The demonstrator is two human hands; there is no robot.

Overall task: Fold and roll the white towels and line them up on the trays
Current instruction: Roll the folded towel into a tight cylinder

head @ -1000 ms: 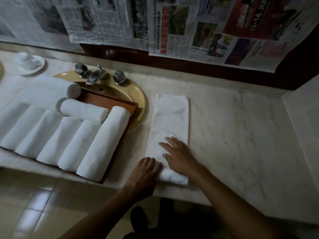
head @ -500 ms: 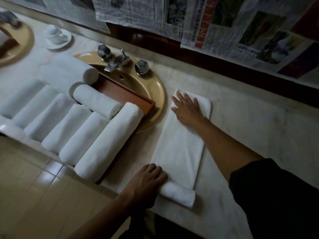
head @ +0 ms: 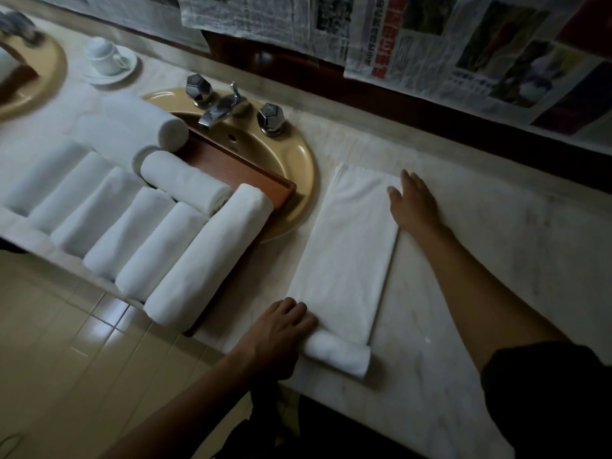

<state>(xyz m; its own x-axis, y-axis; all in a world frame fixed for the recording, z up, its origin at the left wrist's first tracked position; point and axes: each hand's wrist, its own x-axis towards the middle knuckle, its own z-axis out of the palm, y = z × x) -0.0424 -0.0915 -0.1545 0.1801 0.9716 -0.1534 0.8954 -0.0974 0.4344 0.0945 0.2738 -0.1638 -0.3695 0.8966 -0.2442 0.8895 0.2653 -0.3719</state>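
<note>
My left hand [head: 281, 329] sits at lower centre of the head view, fingers curled over the left end of the started roll [head: 337, 354]. My right hand [head: 414, 203] lies flat with fingers straight and together, pressing the far right edge of the folded towel [head: 347, 253] where it meets the marble counter [head: 496, 243].

The towel is a long white strip running from mid-frame toward me, flat except for that 1 short roll at its near end, close to the counter's front lip.

Left of it, a wooden tray [head: 251, 173] bridges a tan sink [head: 301, 180]. A row of rolled towels [head: 159, 253] lies side by side on the tray, with 1 more roll [head: 185, 183] laid across behind them and thicker rolls behind that; the far left is too blurred for me to count. The nearest roll in the row lies just beside my left hand without touching it.

A chrome faucet [head: 222, 109] with 2 faceted knobs stands at the sink's back. A white cup [head: 102, 56] on a saucer [head: 129, 66] sits upper left, beside a 2nd tan basin [head: 39, 77]. Newspaper sheets [head: 430, 44] cover the wall above. Pale floor tiles [head: 82, 342] fill the lower left.
</note>
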